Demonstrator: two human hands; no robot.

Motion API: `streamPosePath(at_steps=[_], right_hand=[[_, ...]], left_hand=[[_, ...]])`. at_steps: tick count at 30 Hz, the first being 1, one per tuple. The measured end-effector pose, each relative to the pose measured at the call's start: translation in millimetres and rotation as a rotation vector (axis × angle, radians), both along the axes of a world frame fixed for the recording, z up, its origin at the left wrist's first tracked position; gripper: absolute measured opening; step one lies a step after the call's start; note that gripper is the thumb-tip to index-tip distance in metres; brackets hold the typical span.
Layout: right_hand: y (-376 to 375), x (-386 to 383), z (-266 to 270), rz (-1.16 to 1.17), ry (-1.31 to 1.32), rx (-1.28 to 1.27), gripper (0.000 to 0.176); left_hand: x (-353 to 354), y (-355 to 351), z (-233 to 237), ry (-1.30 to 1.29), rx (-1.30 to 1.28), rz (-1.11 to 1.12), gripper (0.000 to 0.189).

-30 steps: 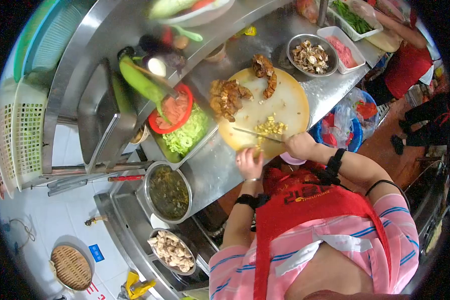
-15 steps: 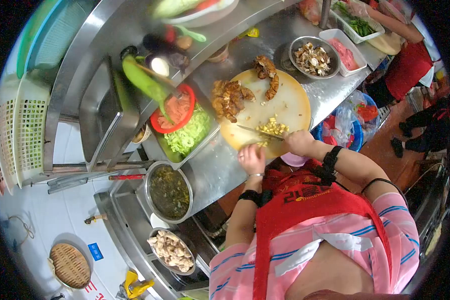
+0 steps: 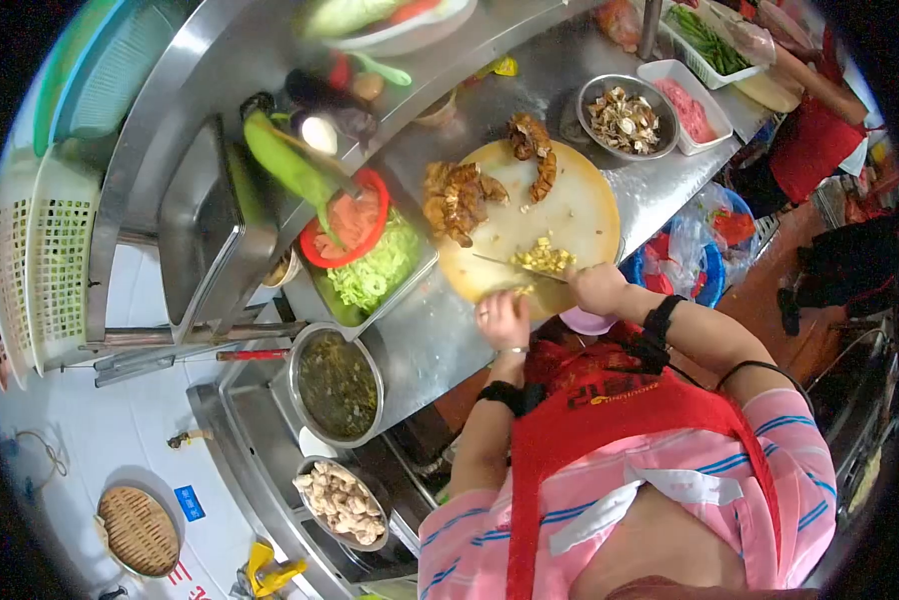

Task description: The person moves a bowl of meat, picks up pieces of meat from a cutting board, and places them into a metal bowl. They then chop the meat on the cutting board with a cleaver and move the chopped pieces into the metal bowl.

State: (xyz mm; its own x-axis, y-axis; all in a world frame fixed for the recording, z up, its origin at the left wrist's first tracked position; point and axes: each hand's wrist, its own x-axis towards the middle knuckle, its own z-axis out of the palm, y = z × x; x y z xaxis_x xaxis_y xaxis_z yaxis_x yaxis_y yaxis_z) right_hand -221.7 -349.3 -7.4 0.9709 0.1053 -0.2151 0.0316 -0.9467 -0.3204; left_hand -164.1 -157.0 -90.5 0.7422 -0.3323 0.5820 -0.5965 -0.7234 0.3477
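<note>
In my right hand [image 3: 598, 289] is a knife [image 3: 520, 268], its blade lying low across the round cutting board [image 3: 592, 215]. Small yellow cubes [image 3: 543, 256], which look like diced ginger, are heaped just beyond the blade. My left hand [image 3: 503, 320] is closed at the board's near edge, its curled fingertips pressing on yellow ginger pieces [image 3: 523, 291] beside the blade; the fingers partly hide them. Farther back on the board lie knobby brown ginger-like chunks [image 3: 455, 203] and a smaller brown strip [image 3: 543, 175].
A steel bowl of sliced mushrooms [image 3: 625, 118] and a white tray of pink meat [image 3: 683, 108] stand at the back right. Left are a tray of shredded greens [image 3: 375, 262], a red basket [image 3: 381, 215] and a steel pot [image 3: 337, 385]. A co-worker [image 3: 810, 140] stands at upper right.
My hands and the knife have hardly moved. At upper right, the co-worker's arm has shifted by the tray of green vegetables, and a dark-clothed person's legs have moved.
</note>
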Motion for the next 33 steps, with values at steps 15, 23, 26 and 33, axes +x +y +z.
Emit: streamPosePath(at_steps=[15,23,26,33], right_hand=[[-6,0,17,0.019,0.078,-0.063,0.02],[-13,2,5,-0.03,0.092,-0.104,0.02],[-15,-1,23,-0.077,0.134,-0.067,0.019],[-14,2,15,-0.093,0.044,-0.078,0.018]], left_hand=[[2,0,6,0.074,-0.013,0.017,0.024],[1,-5,2,0.075,0.048,0.017,0.03],[2,-4,0,0.059,0.022,0.015,0.03],[5,-5,5,0.065,0.048,0.008,0.027]])
